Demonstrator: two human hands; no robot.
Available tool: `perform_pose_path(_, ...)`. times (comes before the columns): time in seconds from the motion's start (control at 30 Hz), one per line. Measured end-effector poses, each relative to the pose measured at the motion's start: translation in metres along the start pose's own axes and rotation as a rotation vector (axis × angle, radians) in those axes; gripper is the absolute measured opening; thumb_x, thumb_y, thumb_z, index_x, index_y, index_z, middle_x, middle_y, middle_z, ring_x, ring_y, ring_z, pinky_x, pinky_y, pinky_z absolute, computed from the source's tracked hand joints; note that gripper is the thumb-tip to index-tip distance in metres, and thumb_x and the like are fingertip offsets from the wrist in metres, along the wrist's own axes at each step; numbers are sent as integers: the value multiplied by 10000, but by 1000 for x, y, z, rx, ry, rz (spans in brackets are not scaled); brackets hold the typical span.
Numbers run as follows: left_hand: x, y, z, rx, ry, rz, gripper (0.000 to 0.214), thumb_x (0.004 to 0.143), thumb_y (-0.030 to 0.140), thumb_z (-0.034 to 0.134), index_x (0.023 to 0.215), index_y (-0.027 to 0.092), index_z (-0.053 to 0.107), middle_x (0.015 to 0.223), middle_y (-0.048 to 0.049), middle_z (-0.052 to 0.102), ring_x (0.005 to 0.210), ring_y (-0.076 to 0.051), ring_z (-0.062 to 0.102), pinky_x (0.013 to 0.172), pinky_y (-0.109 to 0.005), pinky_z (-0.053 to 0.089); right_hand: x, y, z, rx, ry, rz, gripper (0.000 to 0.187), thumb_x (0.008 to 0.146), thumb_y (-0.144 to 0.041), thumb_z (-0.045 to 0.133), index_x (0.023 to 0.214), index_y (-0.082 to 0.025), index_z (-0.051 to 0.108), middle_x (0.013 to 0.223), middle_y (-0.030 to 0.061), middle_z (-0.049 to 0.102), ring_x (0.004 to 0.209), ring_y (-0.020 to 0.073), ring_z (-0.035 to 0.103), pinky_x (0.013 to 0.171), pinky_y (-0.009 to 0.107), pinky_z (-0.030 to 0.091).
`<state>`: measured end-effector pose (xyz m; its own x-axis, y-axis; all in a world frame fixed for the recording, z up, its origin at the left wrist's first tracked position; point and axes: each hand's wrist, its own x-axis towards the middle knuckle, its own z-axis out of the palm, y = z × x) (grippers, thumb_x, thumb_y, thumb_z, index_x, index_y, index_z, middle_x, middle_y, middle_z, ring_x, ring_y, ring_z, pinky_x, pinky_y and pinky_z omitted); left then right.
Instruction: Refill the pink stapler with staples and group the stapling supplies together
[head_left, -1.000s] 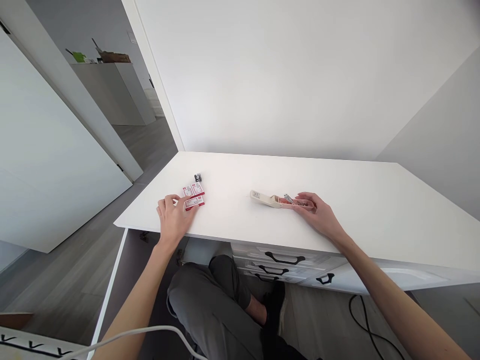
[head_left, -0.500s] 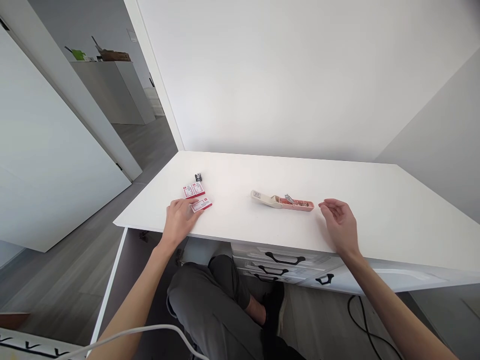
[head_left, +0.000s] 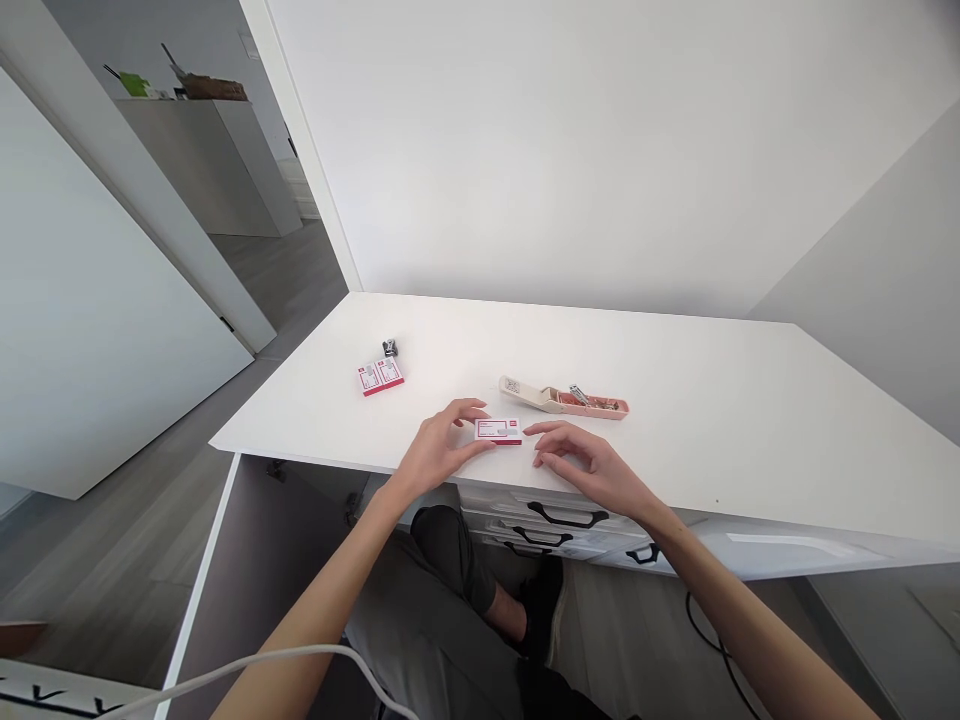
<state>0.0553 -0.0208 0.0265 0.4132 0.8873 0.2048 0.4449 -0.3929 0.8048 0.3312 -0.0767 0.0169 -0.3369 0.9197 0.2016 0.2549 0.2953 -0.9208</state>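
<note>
Nearest, a pale cable (head_left: 247, 660) crosses the view above the person's grey trousers (head_left: 435, 600). Beyond the knees, drawers with black handles (head_left: 568, 516) front the white bench (head_left: 720, 410).

Close to the bench's front edge lies a small red-and-white box (head_left: 498, 431), near the middle of the bench's length. Its long axis runs left to right, roughly parallel to that edge, with its printed face up. The left hand (head_left: 439, 445) pinches its left end, thumb on the near side and fingers on the far side. The box's right end points at the right hand (head_left: 596, 472), whose grip is loosely spread and holds nothing; the forefinger is just beside that end, and whether they touch I cannot tell. The face carries red print and a grey patch, too small to read.

Just beyond the hands is an opened case (head_left: 600, 407), also lengthwise left to right: pink tray rightward, cream lid (head_left: 529, 393) leftward with an unreadable dark print. Small metal pieces sit in the tray.

Farther left, a similar pair of red-and-white packs (head_left: 380, 376) lies slightly askew, lettering illegible, with a small black item (head_left: 390, 348) just beyond.
</note>
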Motion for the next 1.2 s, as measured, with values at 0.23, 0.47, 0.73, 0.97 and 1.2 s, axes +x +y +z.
perform_pose_path(0.23,7,-5,1,-398,177,-155,566,843,518,820,1289,239,611,1290,-122,765,1209,-267,704,1045,-426,522,0,9,-2,118,29,37,276,1026,-519,633,1185,-294,657,1467,100,639,960,233,760,1041,540,582)
perform_pose_path(0.47,12,-9,1,-584,263,-171,603,847,541,813,1305,226,580,1324,-145,751,1247,-279,696,1063,-441,510,0,10,0,136,43,48,229,1031,-478,647,1175,-302,665,1453,90,638,965,235,756,1037,536,573)
perform_pose_path(0.73,8,3,9,-248,92,-55,411,847,438,830,1178,235,696,1390,-101,705,1220,-247,685,1009,-379,522,0,10,-2,148,48,36,222,1021,-472,668,1164,-302,673,1475,90,634,980,230,749,1027,517,579)
perform_pose_path(0.97,6,2,13,-172,63,8,413,853,436,837,1188,234,706,1356,-89,721,1221,-251,692,987,-368,535,-1,10,-5,167,5,31,233,1016,-462,680,1167,-284,674,1445,105,662,1013,243,756,1038,517,569)
perform_pose_path(1.2,4,5,16,-106,15,33,444,843,439,858,1212,259,690,1313,-47,749,1251,-245,695,1034,-362,530,-2,10,-5,149,-30,107,286,1013,-482,684,1213,-279,664,1286,95,742,1090,268,769,1034,477,561)
